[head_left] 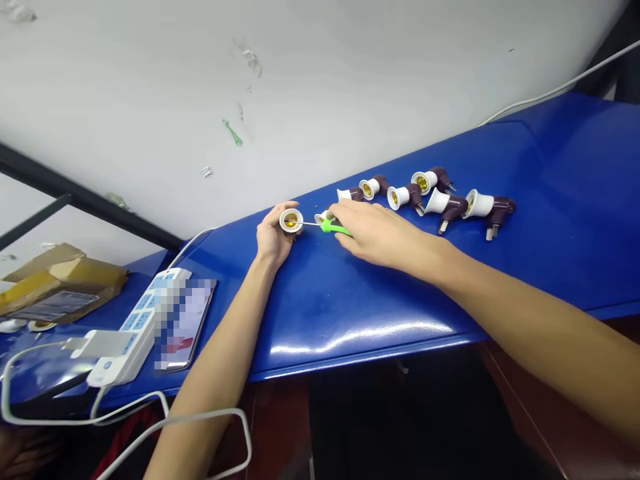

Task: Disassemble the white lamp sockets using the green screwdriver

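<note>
My left hand is closed round a white lamp socket with a brass inside, its mouth turned towards me. In my right hand I grip a green-handled screwdriver. Its thin metal shaft reaches left into the socket's mouth. Both hands rest on the blue tabletop near the wall. Another white socket lies just behind the screwdriver, partly hidden by my right hand.
Several white and maroon plug-in sockets lie in a row to the right. At left are a white power strip with cables, a phone and a cardboard box. A grey wall stands behind.
</note>
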